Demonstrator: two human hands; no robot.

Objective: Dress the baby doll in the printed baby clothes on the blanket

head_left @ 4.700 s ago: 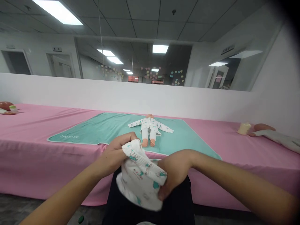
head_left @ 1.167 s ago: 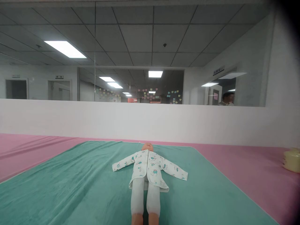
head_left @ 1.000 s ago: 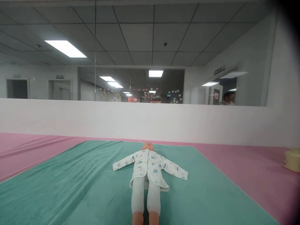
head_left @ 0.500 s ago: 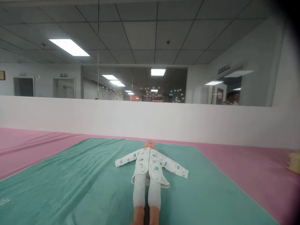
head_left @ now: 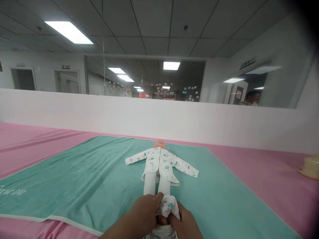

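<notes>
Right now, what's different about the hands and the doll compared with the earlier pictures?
The left hand and right hand, first holding the patterned white garment over the person's lap and then out of view, are now forward at the lower end of the doll's legs. Both grip the garment, bunched up there. The doll still lies on its back on the green blanket, the sleeves of its jacket spread.

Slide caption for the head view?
Left hand and right hand hold a printed white garment by a doll's legs on a teal blanket.
</notes>
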